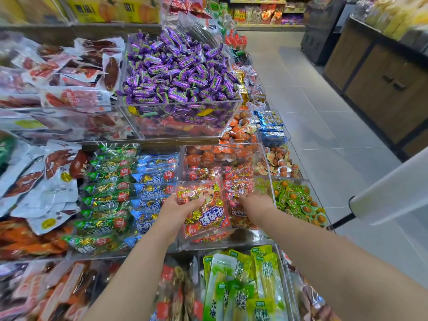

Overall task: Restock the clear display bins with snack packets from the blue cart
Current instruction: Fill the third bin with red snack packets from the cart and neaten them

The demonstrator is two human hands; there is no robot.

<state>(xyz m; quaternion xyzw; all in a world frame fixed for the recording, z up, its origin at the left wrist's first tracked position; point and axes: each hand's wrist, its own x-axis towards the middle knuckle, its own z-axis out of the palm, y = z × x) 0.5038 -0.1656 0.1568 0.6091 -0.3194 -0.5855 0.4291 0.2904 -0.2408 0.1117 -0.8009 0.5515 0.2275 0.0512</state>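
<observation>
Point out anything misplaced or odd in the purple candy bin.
In the purple candy bin, yellow-wrapped pieces sit among the purple candies near the front wall; they look like strays. Nothing else stands out.

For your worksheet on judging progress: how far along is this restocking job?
Done: the green and blue packet rows look full. In hand: the left hand holds a red packet over the clear bin; the right hand reaches into it. Left: that bin has room. The cart is out of view.
</observation>
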